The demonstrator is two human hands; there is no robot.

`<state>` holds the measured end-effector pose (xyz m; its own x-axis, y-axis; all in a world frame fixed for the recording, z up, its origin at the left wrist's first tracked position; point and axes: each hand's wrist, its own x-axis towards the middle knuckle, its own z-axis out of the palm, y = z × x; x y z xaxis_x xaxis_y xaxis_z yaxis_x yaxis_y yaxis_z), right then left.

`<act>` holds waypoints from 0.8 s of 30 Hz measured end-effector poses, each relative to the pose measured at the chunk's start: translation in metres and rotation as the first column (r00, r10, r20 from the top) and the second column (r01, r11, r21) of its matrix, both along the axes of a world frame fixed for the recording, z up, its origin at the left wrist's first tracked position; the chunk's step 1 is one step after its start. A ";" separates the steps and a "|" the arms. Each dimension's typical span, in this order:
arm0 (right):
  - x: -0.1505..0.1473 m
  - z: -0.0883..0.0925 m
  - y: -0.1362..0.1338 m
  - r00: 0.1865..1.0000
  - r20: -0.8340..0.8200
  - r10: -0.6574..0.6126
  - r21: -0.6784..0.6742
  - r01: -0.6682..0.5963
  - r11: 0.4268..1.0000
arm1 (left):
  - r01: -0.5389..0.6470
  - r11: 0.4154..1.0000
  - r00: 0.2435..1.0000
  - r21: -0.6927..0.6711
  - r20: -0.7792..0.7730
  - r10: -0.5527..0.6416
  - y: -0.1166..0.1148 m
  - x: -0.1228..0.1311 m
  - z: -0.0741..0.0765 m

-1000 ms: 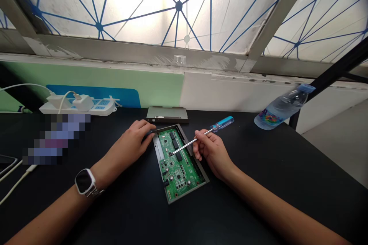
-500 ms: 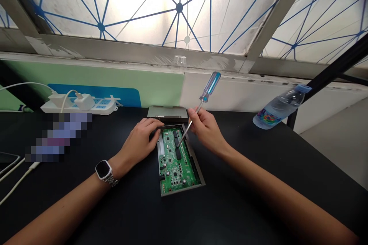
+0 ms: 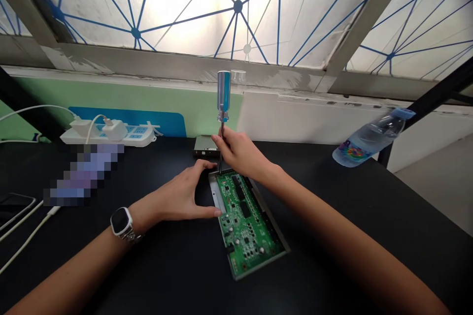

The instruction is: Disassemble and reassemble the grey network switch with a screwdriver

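Note:
A green circuit board [image 3: 246, 214] lies in a grey metal tray [image 3: 275, 234] on the black table. My right hand [image 3: 238, 152] is closed round the shaft of a screwdriver with a clear blue handle [image 3: 223, 91]. The screwdriver stands upright, its tip at the board's far left corner. My left hand [image 3: 185, 197] rests on the table against the tray's left edge, thumb and fingers spread round it. A smartwatch [image 3: 121, 223] sits on that wrist.
A grey metal cover [image 3: 203, 145] lies behind the board by the wall. A white power strip [image 3: 111, 134] with chargers and cables sits at the far left. A plastic water bottle [image 3: 369, 138] lies at the right. A phone's corner [image 3: 15, 204] shows at the left edge.
My right hand has raised the screwdriver from slanted across the board to upright at the far left corner. The tray has turned and shifted right. My left hand moved along the tray's left edge.

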<state>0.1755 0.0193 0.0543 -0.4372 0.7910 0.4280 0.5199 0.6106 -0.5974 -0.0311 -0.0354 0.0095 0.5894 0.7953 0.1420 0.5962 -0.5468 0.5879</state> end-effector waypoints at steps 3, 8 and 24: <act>0.007 -0.003 -0.003 0.999 -0.036 0.009 0.005 -0.009 1.000 | -0.006 1.000 1.000 0.015 -0.024 0.007 -0.003 0.002 0.001; 0.008 -0.003 -0.008 0.997 -0.070 0.036 0.027 -0.034 0.999 | -0.070 0.993 0.997 0.092 0.049 0.066 0.001 0.004 -0.002; 0.003 -0.008 -0.010 0.999 -0.019 0.050 0.082 -0.048 0.995 | -0.175 0.975 0.973 0.138 0.176 0.150 0.010 0.016 -0.013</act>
